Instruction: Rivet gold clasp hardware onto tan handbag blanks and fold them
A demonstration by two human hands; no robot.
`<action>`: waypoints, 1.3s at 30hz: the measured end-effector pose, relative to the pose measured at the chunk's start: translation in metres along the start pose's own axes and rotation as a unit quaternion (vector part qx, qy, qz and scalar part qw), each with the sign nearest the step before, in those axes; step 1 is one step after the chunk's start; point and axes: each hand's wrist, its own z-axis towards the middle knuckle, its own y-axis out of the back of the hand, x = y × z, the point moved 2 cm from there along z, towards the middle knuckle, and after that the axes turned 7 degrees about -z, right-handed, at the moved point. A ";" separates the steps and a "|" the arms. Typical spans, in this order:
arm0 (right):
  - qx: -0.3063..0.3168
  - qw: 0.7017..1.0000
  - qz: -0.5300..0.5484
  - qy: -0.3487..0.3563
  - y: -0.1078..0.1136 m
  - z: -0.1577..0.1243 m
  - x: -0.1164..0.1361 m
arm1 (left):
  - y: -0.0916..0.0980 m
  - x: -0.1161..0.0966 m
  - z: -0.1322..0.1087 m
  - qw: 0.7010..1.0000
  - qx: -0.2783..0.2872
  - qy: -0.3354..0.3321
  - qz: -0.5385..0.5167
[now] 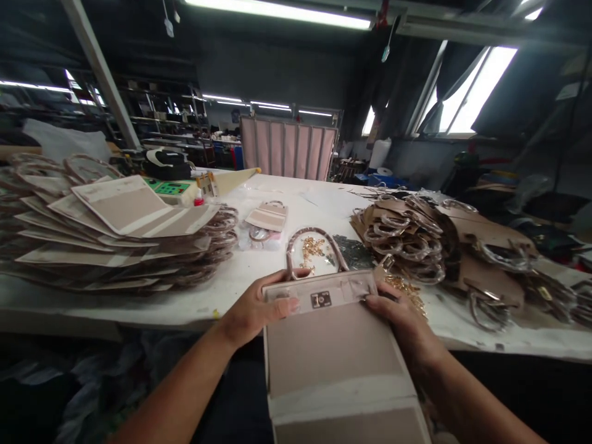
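Note:
Between my two hands is a flat beige handbag panel (335, 351), tilted toward me over the table's front edge. My left hand (259, 308) grips its upper left corner, thumb on the face and fingers behind. At the upper right corner my right hand (400, 311) holds it the same way. A small dark metal plate (320, 300) sits on the pale strip along the top. A plastic-wrapped handle (316, 230) arches up beyond that edge. Small gold-coloured metal pieces (312, 247) show through the handle's loop, and more gold pieces (407, 290) lie beside my right hand.
A tall stack of similar panels (139, 213) stands on the left of the white table (222, 302). Piled bag pieces with wrapped handles (402, 231) cover the right. A green control box (169, 188) and a small panel on a packet (267, 217) lie farther back.

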 end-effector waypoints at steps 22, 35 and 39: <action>0.322 0.769 -0.551 0.004 -0.010 0.118 -0.005 | -0.032 0.179 -0.057 0.913 -0.145 0.244 -0.294; -0.018 0.840 -0.518 0.158 -0.003 0.133 -0.053 | 0.000 0.228 -0.022 0.877 -0.312 0.207 -0.300; -0.052 0.951 -0.280 0.121 -0.012 0.108 -0.066 | -0.008 0.224 -0.012 0.855 -0.334 0.217 -0.333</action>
